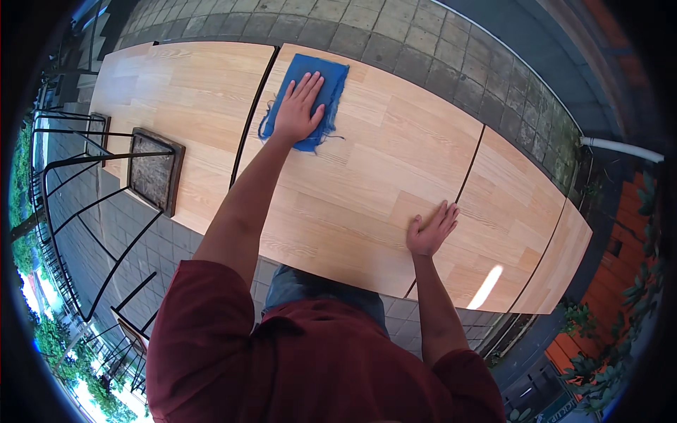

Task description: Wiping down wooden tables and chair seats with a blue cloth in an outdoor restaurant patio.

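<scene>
My left hand (300, 109) lies flat on a blue cloth (331, 77) with frayed edges, pressing it to the far part of the wooden table (374, 162). Its fingers are stretched out rather than wrapped round the cloth. Loose blue threads trail from the cloth's edges onto the wood. Nearer to me and to the right, my right hand (431, 231) rests palm down on the table beside a dark seam between two tabletops. Its fingers are extended and hold nothing.
An upturned stool (155, 169) with black metal legs lies on the table's left part. Beyond the far edge runs grey paving (409, 42). To the right are a white pipe (620, 148), green plants (578, 321) and an orange surface (620, 247). More stools stand at lower left.
</scene>
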The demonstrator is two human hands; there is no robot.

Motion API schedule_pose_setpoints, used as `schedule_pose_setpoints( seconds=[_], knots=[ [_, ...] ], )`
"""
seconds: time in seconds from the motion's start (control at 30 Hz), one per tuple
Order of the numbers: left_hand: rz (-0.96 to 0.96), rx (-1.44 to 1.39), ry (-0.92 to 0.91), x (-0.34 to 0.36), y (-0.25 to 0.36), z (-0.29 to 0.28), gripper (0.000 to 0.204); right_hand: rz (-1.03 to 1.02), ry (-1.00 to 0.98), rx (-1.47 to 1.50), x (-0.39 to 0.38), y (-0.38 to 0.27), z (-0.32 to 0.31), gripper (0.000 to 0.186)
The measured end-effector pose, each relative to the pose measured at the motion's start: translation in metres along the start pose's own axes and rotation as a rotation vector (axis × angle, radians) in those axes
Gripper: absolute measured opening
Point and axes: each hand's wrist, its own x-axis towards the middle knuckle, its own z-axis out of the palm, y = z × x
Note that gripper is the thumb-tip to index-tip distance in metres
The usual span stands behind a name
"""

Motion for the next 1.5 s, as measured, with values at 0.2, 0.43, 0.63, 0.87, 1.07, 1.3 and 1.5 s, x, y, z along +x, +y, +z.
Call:
schedule_pose_setpoints(
  seconds=[0.2, 0.43, 0.63, 0.87, 1.07, 1.3, 1.5],
  knots=[
    [-0.231, 0.202, 0.13, -0.026, -0.043, -0.003, 0.067, -0.005, 0.005, 0.014, 0.001, -0.002, 0.003, 0.09],
    [-0.238, 0.2, 0.09, -0.032, 0.055, 0.036, 0.068, 0.025, 0.033, 0.042, 0.001, 0.003, 0.003, 0.09],
    [-0.177, 0.129, 0.027, -0.019, 0.162, 0.075, 0.069, -0.076, 0.054, 0.193, -0.009, 0.003, -0.001, 0.063],
    [-0.01, 0.02, -0.073, -0.008, 0.296, 0.118, 0.067, -0.116, -0.157, 0.214, -0.089, -0.023, -0.02, 0.079],
    [0.18, -0.061, -0.133, -0.012, 0.368, 0.137, 0.058, -0.143, -0.145, 0.201, -0.093, -0.018, -0.013, 0.085],
    [0.18, -0.093, -0.115, -0.02, 0.304, 0.107, 0.058, -0.15, -0.126, 0.222, -0.096, -0.015, -0.012, 0.086],
    [0.053, -0.005, -0.073, -0.043, 0.179, 0.052, 0.057, -0.15, -0.159, 0.183, -0.096, -0.021, -0.014, 0.087]
  ],
)
